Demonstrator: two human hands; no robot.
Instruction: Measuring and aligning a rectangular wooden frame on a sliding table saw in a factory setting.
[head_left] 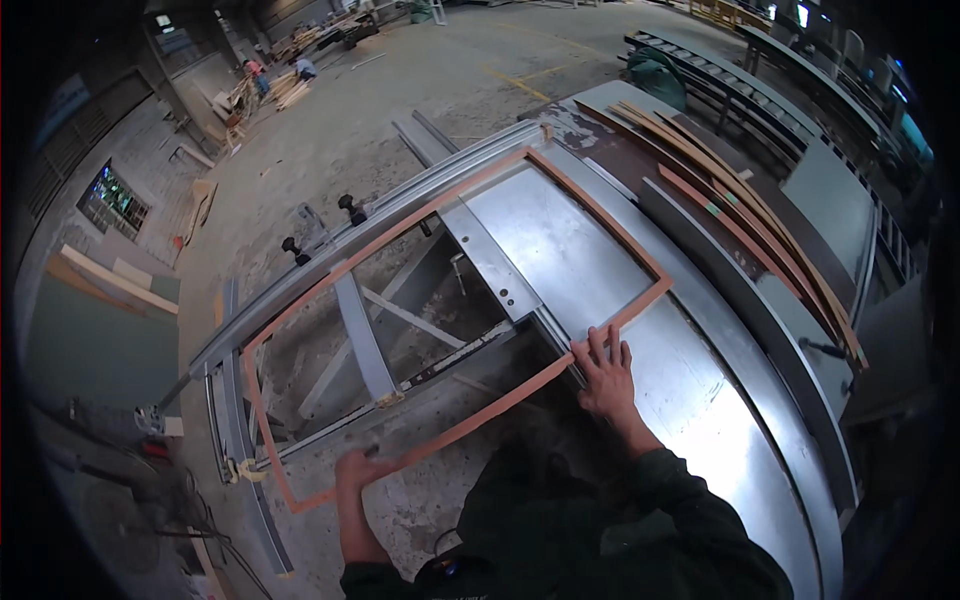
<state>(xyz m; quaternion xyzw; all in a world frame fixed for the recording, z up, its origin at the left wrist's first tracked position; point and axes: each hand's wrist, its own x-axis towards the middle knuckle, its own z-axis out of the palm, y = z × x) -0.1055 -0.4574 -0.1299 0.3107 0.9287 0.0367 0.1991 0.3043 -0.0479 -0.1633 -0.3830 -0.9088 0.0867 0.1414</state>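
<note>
A large rectangular wooden frame [480, 415] of thin reddish-brown strips lies across a panel saw's metal table [560, 235] and its open sliding support. My left hand [360, 468] is closed round the near strip, toward its left end; the fingers under the strip are partly hidden. Farther right along the same strip, my right hand [606, 378] rests with fingers stretched and spread over the wood and the table edge. The frame's right end lies on the shiny metal surface. Its left part spans the support's open bars, with the floor showing beneath.
A long metal fence [370, 225] with black knobs [350, 208] runs along the far side. Long wooden strips [735, 190] and panels lie on the right. A green panel [95, 340] stands at left. Two people [305, 69] are in the far left background.
</note>
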